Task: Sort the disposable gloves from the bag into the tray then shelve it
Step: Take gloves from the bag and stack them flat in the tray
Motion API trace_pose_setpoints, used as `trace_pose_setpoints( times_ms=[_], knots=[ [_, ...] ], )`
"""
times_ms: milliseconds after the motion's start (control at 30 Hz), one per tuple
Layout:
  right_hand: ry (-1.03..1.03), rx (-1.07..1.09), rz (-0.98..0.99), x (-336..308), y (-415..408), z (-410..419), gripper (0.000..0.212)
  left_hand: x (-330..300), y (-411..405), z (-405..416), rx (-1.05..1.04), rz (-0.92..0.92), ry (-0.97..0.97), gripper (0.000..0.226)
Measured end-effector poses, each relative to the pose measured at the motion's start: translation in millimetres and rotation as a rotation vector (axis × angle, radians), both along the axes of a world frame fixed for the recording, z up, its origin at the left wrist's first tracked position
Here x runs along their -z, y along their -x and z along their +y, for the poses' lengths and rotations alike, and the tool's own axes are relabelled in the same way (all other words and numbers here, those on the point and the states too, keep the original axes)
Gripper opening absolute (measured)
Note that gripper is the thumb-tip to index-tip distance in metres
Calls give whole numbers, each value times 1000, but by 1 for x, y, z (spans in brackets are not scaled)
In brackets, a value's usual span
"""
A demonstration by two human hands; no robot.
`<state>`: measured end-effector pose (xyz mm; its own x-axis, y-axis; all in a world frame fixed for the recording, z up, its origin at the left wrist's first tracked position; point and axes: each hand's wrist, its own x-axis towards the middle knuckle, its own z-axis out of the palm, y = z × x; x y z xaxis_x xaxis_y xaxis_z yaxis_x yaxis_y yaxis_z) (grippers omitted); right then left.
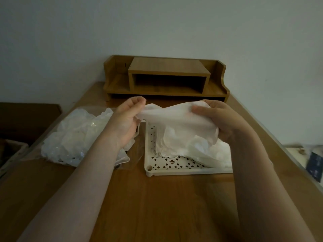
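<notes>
A thin translucent white disposable glove [172, 117] is stretched between both hands above the tray. My left hand [128, 117] pinches its left edge with curled fingers. My right hand [219, 117] grips its right end, thumb on top. Below lies a cream perforated tray [167, 167] holding a stack of several flattened gloves [185, 145]. To the left sits a clear plastic bag [70, 137] with crumpled gloves in it. A wooden desk shelf [166, 79] stands at the back against the wall.
The wooden table [157, 206] runs toward me between my forearms. A dark cabinet and a basket [12, 154] lie off the table's left edge. Off the right edge are pale and dark blue items [314, 165].
</notes>
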<state>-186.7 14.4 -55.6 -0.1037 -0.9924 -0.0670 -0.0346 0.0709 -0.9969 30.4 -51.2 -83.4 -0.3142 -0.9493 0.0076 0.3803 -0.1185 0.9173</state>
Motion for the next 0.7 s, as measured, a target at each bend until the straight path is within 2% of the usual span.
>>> trace_pose_setpoints(
  times_ms=[67, 133, 267, 367, 500, 633, 700],
  knots=[
    [-20, -40, -7, -3, 7, 4, 21, -2, 3, 2, -16, 107, -13, 12],
    [-33, -63, -14, -5, 13, 10, 20, -2, 8, 8, 54, 201, -48, 10],
    [-53, -56, -16, -2, 30, 20, 31, 0, 26, 20, 50, 13, -8, 13],
    [-65, -47, -60, -1, 43, 27, 32, -2, 39, 30, 101, 45, -23, 7],
    [-97, -73, -121, -1, 60, 34, 28, -5, 52, 42, 146, 82, 14, 29],
    [-140, -166, 41, -1, 83, 41, 34, 5, 66, 50, 3, -195, 164, 36],
    [-177, -324, 74, -6, 95, 43, 42, 7, 69, 52, 3, -307, 223, 35]
  ],
)
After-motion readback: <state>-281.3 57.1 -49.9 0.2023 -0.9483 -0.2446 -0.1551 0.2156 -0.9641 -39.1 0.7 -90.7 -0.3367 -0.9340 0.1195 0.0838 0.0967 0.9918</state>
